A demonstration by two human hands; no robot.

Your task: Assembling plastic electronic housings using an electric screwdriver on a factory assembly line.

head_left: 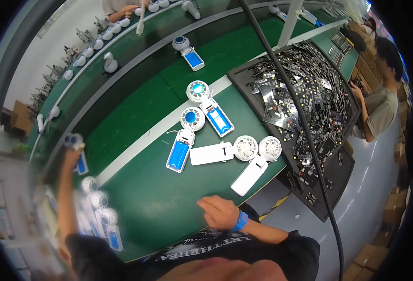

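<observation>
My left hand, blurred, reaches far left over the green belt. Its fingers are closed around the neck of a white handheld fan with a blue part in its handle. My right hand rests near the table's front edge, fingers curled, with nothing visible in them. Beyond it lie two white fans with plain closed handles, one pointing left and one pointing down. Farther back, two fans show open handles with blue inside, a nearer one and a farther one.
Several fans stand in a row at the lower left. Black trays heaped with small dark circuit parts are on the right. A black cable crosses the view. Another fan lies on the belt. Co-workers are at right and far left.
</observation>
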